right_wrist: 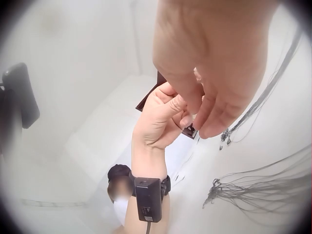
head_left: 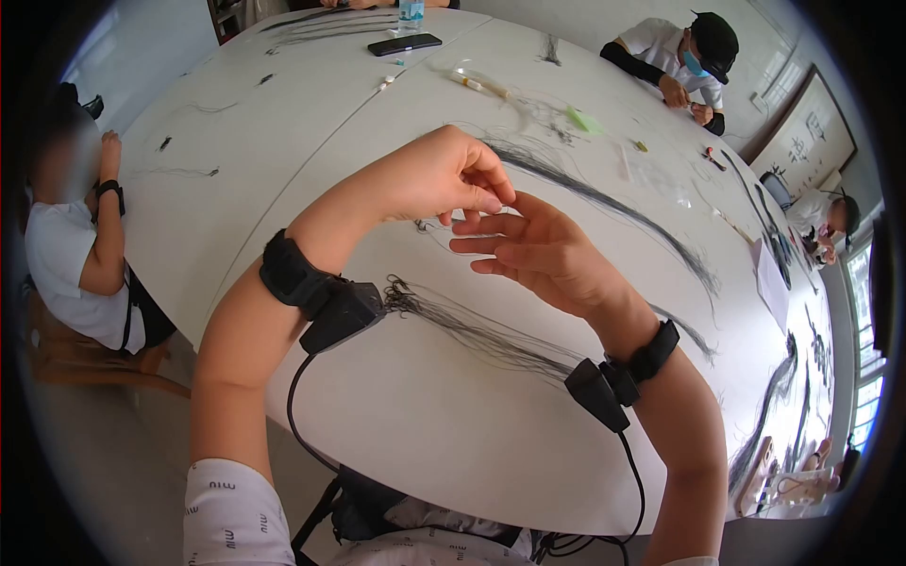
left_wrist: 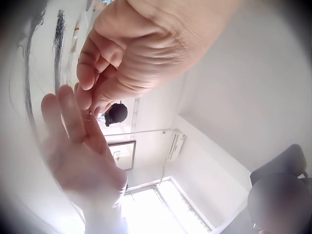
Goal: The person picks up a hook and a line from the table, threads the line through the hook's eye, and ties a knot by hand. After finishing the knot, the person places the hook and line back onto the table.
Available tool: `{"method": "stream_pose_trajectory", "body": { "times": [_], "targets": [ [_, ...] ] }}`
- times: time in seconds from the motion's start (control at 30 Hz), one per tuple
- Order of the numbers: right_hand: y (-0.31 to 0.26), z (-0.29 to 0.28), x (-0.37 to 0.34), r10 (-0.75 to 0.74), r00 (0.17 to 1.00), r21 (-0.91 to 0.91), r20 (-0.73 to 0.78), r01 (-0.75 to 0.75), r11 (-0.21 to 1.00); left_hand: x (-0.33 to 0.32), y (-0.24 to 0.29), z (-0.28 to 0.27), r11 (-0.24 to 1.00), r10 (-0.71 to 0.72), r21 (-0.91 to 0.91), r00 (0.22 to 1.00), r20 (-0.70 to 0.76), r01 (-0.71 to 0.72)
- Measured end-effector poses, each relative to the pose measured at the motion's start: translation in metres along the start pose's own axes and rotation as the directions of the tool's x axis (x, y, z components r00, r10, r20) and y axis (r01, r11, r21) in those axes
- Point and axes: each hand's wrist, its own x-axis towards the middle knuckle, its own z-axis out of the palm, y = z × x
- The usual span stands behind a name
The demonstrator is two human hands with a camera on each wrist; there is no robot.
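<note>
My left hand (head_left: 439, 174) is raised over the table, its thumb and forefinger pinched together at the tips. A fine, thread-like thing shows faintly at that pinch; its kind I cannot tell. Meeting it from the right, my right hand (head_left: 557, 250) has its forefinger at the left fingertips and its other fingers spread nearly straight. In the left wrist view the fingertips of both hands come together. Below them lies a bundle of dark hair-like strands (head_left: 472, 330) with looped ends. Beyond the hands runs a longer dark bundle (head_left: 604, 193).
Toward the back are a black phone (head_left: 404, 44), a water bottle (head_left: 411, 17), a clear tape-like ring (head_left: 477, 80) and a green paper slip (head_left: 583, 120). More dark strands (head_left: 779, 387) lie at the right edge. Other people sit around the white table (head_left: 377, 415). Cables hang from both wrist cameras.
</note>
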Motion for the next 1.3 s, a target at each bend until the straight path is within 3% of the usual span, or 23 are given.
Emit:
{"method": "stream_pose_trajectory", "body": {
  "times": [0.1,0.17,0.23,0.27,0.33,0.43,0.53,0.7,0.9,0.97,1.1,1.17,1.3],
  "targets": [
    [0.008,-0.005,0.002,0.073,0.996,-0.035,-0.048,-0.074,0.997,0.000,-0.006,-0.007,0.997,-0.021,0.076,0.998,-0.057,0.025],
    [0.009,-0.007,-0.001,0.057,0.987,-0.182,-0.152,-0.085,0.980,0.003,-0.014,-0.012,0.988,-0.039,0.148,0.995,-0.088,0.052],
    [0.009,-0.010,-0.001,0.051,0.985,-0.177,-0.162,-0.080,0.981,0.005,-0.023,-0.016,0.949,-0.183,0.249,0.982,-0.053,0.191],
    [0.009,-0.011,-0.001,0.045,0.984,-0.171,-0.175,-0.075,0.982,0.006,-0.026,-0.015,0.950,-0.182,0.248,0.982,-0.056,0.190],
    [0.011,-0.015,-0.001,0.027,0.987,-0.161,-0.159,-0.053,0.986,0.006,-0.031,-0.014,0.970,-0.243,0.052,0.958,0.152,0.238],
    [0.011,-0.017,-0.003,-0.001,0.987,-0.174,-0.163,-0.028,0.984,0.004,-0.037,-0.007,0.957,-0.258,-0.053,0.924,0.282,0.284],
    [0.008,-0.023,-0.007,-0.027,0.982,-0.211,-0.186,-0.013,0.977,0.007,-0.043,-0.005,0.943,-0.334,0.088,0.899,0.282,0.322],
    [-0.019,-0.029,-0.034,-0.025,0.960,-0.254,-0.281,-0.049,0.966,0.007,-0.049,-0.012,0.940,-0.340,0.120,0.918,0.204,0.321],
    [-0.044,-0.052,-0.085,-0.045,0.904,-0.553,-0.425,-0.220,0.804,0.010,-0.066,-0.019,0.940,-0.326,0.167,0.930,0.169,0.299],
    [-0.052,-0.058,-0.104,-0.007,0.829,-0.709,-0.559,-0.474,0.522,0.010,-0.068,-0.021,0.935,-0.323,0.207,0.932,0.165,0.287],
    [-0.066,-0.074,-0.149,-0.052,0.765,-0.722,-0.642,-0.580,0.377,0.010,-0.074,-0.022,0.933,-0.338,0.171,0.935,0.106,0.317],
    [-0.074,-0.079,-0.171,-0.042,0.687,-0.667,-0.726,-0.687,0.289,0.011,-0.075,-0.023,0.932,-0.339,0.169,0.936,0.093,0.321],
    [-0.082,-0.095,-0.215,0.030,0.659,-0.630,-0.752,-0.731,0.261,0.007,-0.062,-0.024,0.932,-0.344,0.165,0.932,0.118,0.323]
  ]
}}
